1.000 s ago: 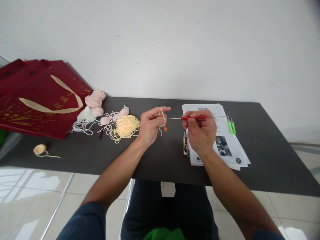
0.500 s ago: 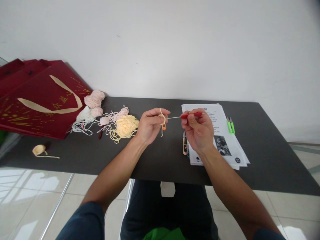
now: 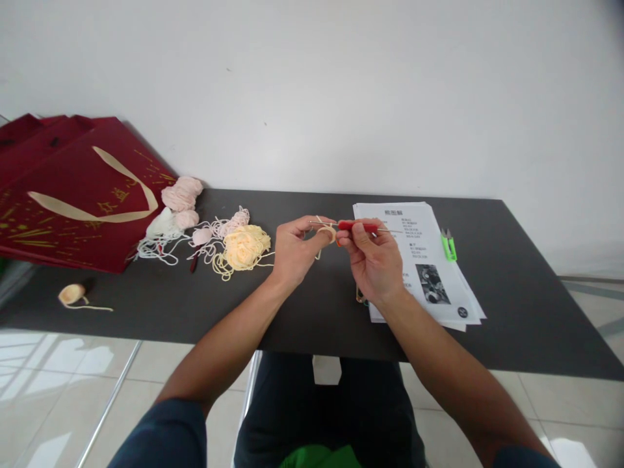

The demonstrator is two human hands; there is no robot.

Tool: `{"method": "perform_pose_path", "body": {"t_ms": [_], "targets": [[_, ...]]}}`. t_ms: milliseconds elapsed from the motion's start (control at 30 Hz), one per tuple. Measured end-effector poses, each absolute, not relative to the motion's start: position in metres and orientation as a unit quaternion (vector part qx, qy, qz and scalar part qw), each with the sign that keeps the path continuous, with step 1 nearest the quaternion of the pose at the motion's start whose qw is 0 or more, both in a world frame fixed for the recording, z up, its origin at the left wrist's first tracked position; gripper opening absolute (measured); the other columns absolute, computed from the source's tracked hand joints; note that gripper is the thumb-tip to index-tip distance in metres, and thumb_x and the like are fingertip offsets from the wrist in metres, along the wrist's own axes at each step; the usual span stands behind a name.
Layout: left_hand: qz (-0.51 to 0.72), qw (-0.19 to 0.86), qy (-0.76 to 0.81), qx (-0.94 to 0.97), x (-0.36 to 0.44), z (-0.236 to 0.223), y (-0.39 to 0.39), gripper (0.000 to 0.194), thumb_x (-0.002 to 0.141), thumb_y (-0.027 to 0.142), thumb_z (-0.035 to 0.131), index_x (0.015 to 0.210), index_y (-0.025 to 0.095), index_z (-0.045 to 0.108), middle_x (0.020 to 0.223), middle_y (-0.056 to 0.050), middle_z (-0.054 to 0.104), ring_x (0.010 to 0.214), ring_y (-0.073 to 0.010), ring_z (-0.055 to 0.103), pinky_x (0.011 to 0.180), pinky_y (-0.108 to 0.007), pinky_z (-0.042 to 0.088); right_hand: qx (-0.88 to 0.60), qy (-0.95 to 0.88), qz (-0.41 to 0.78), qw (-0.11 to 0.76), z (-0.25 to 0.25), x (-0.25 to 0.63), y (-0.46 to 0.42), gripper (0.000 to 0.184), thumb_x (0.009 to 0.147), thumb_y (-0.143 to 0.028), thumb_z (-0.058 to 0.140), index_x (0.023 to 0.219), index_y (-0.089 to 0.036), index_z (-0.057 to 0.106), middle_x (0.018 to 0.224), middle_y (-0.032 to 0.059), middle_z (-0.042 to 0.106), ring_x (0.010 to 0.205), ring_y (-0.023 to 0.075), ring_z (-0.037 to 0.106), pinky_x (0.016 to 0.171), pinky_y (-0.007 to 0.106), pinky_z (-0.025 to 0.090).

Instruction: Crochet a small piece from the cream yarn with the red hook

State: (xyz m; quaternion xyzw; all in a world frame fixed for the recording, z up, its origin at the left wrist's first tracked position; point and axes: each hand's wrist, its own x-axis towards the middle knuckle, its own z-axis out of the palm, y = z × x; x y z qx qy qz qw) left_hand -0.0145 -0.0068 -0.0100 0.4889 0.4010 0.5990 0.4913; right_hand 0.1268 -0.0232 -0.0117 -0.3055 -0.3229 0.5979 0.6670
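Now, right hand [image 3: 377,263] grips the red-handled hook [image 3: 358,226], left hand [image 3: 295,250] pinches yarn [image 3: 333,232] that overtugging could slip loose between the fingertips!

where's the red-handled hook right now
In the head view, the red-handled hook is near the middle, held in the right hand, its thin shaft pointing toward the left hand.

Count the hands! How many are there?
2. The left hand holds pale yellow yarn, left of the printed sheets; the right hand grips a red-handled crochet hook in front of them. No other hand shows.
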Motion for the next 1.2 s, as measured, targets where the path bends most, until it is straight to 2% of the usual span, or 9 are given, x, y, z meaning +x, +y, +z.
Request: {"method": "perform_pose_path", "body": {"t_ms": [300, 500, 700, 967, 1200], "targets": [[0.605, 0.571, 0.375, 0.409, -0.0092, -0.0111, -0.0054, 0.012, 0.071, 0.021, 0.087, 0.083, 0.020, 0.083, 0.087, -0.003, 0.079, 0.075, -0.0109, 0.067, 0.072, -0.024, 0.052, -0.313, -0.317, 0.588, 0.675, -0.0150, 0.1233, -0.0215, 0.021, 0.084, -0.035, 0.086, 0.092, -0.024, 0.070, 0.089, -0.0029, 0.083, 0.073, 0.0094, 0.079, 0.073, 0.019, 0.069], [0.610, 0.565, 0.373, 0.412, -0.0087, -0.0076, -0.0067, 0.044, 0.070, 0.016, 0.085, 0.113, 0.022, 0.079, 0.078, 0.003, 0.071, 0.067, -0.0076, 0.061, 0.066, -0.022, 0.048, -0.323, -0.313, 0.580, 0.679, -0.0153, 0.1217, -0.0224, 0.020, 0.085, -0.033, 0.085, 0.091, -0.023, 0.069, 0.090, -0.0021, 0.083, 0.074, 0.0084, 0.079, 0.074, 0.017, 0.067], [0.615, 0.546, 0.381, 0.423, -0.0081, -0.0080, -0.0082, 0.052, 0.071, 0.015, 0.083, 0.122, 0.021, 0.075, 0.078, 0.003, 0.069, 0.067, -0.0076, 0.061, 0.068, -0.023, 0.049, -0.308, -0.320, 0.579, 0.683, -0.0151, 0.1197, -0.0242, 0.018, 0.085, -0.031, 0.085, 0.092, -0.023, 0.071, 0.089, -0.0023, 0.083, 0.073, 0.0085, 0.078, 0.073, 0.019, 0.067], [0.621, 0.520, 0.384, 0.445, -0.0084, -0.0081, -0.0102, 0.051, 0.074, 0.018, 0.082, 0.124, 0.022, 0.074, 0.081, 0.003, 0.069, 0.069, -0.0093, 0.063, 0.068, -0.025, 0.049, -0.315, -0.348, 0.555, 0.687, -0.0139, 0.1210, -0.0246, 0.018, 0.088, -0.033, 0.082, 0.094, -0.024, 0.067, 0.090, -0.0027, 0.082, 0.072, 0.0092, 0.076, 0.072, 0.022, 0.066], [0.634, 0.484, 0.388, 0.462, -0.0082, -0.0072, -0.0105, 0.048, 0.075, 0.018, 0.082, 0.122, 0.023, 0.074, 0.077, 0.004, 0.065, 0.067, -0.0091, 0.059, 0.068, -0.025, 0.048, -0.313, -0.375, 0.507, 0.710, -0.0093, 0.1256, -0.0244, 0.023, 0.085, -0.032, 0.084, 0.090, -0.025, 0.063, 0.087, -0.0032, 0.079, 0.067, 0.0100, 0.070, 0.060, 0.023, 0.057]]}}
